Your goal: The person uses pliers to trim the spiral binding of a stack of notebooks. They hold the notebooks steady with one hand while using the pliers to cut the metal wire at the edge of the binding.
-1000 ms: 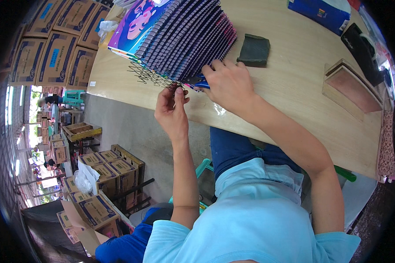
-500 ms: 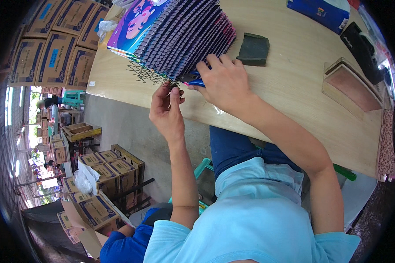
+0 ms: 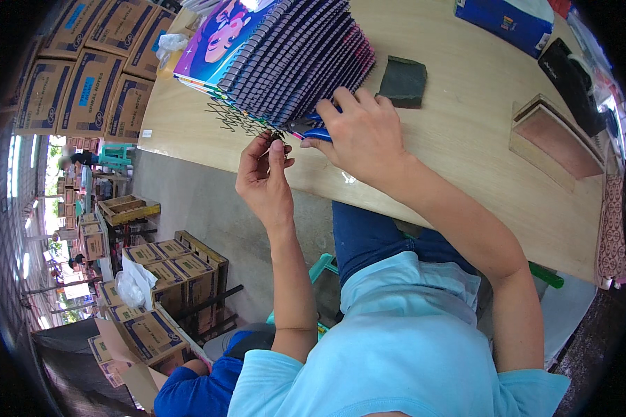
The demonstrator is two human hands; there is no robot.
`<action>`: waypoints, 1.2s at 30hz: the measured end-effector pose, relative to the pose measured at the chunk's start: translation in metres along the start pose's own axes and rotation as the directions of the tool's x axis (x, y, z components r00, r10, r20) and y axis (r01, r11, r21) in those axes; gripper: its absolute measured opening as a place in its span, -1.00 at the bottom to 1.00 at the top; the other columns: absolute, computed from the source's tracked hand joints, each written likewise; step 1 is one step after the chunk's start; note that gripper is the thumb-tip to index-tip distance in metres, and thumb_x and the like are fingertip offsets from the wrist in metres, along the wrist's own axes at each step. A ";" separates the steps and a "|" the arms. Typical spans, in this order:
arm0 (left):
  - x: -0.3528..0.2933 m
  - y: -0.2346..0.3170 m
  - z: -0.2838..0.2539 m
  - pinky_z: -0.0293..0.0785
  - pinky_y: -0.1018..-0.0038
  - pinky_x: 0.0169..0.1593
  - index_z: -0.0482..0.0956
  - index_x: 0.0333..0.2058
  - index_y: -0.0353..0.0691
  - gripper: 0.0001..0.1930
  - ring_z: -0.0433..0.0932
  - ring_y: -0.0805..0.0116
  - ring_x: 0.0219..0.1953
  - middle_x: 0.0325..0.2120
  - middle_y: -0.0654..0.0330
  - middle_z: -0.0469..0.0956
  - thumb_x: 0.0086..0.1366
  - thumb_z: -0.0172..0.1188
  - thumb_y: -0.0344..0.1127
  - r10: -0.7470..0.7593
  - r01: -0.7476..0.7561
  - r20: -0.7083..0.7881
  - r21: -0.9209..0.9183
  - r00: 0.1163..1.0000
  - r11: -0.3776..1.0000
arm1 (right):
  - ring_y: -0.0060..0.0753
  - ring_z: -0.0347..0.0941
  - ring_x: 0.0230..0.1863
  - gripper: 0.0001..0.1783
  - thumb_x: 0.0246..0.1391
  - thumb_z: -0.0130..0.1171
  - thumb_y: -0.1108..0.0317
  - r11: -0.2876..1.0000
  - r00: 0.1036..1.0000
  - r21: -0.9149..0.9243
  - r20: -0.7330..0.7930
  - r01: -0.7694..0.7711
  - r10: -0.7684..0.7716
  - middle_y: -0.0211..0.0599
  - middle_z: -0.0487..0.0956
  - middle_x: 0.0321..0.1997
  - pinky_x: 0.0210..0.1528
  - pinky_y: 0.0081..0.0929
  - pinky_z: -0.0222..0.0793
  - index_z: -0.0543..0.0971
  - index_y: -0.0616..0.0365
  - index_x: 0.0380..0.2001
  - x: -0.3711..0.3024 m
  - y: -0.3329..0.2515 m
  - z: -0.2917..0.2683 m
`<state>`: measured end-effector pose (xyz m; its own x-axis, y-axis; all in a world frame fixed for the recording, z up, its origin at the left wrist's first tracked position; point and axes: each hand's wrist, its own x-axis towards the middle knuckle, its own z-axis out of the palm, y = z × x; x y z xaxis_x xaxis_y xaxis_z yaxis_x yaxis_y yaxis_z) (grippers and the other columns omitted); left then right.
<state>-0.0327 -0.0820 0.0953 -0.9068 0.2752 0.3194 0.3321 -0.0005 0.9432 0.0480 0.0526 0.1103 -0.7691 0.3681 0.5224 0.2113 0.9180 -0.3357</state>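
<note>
A tall stack of spiral notebooks point(image 3: 285, 66) with dark wire coils lies on the table, a colourful cartoon cover on top. Loose wire ends point(image 3: 233, 118) stick out from the coils at the near left corner. My right hand point(image 3: 368, 139) is closed around blue-handled wire cutters point(image 3: 317, 133), whose jaws sit at the coil ends by that corner. Just below the jaws, my left hand point(image 3: 268, 184) has its fingers curled in a pinch on a small bunch of dark wire bits point(image 3: 277, 137).
A dark rectangular block point(image 3: 403, 81) lies right of the stack. Farther right are a wooden holder point(image 3: 558, 139), a black case point(image 3: 570, 83) and a blue box point(image 3: 506, 24). Cartons point(image 3: 90, 90) are piled at left. A person in a blue sleeve point(image 3: 195, 389) sits close at lower left.
My right hand and the cutters have shifted slightly down and right, and more of the blue handles shows. My left hand stays almost in place.
</note>
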 end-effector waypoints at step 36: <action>0.014 0.023 0.007 0.46 0.63 -0.50 0.56 -0.20 -0.38 -0.81 0.54 0.52 -0.44 -0.41 0.20 0.57 0.28 0.22 -0.38 0.023 -0.020 -0.062 0.047 0.998 0.999 | -0.22 0.49 -0.23 -0.74 -0.20 0.28 0.21 1.000 0.995 -0.024 -0.098 0.019 -0.022 -0.32 0.54 -0.29 -0.28 -0.19 0.36 0.58 0.08 -0.40 0.019 0.004 -0.007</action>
<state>-0.0358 -0.0717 0.1206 -0.9133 0.2153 0.3457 0.3618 0.0391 0.9314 0.0386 0.0645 0.1246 -0.7109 0.3609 0.6036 0.2106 0.9282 -0.3069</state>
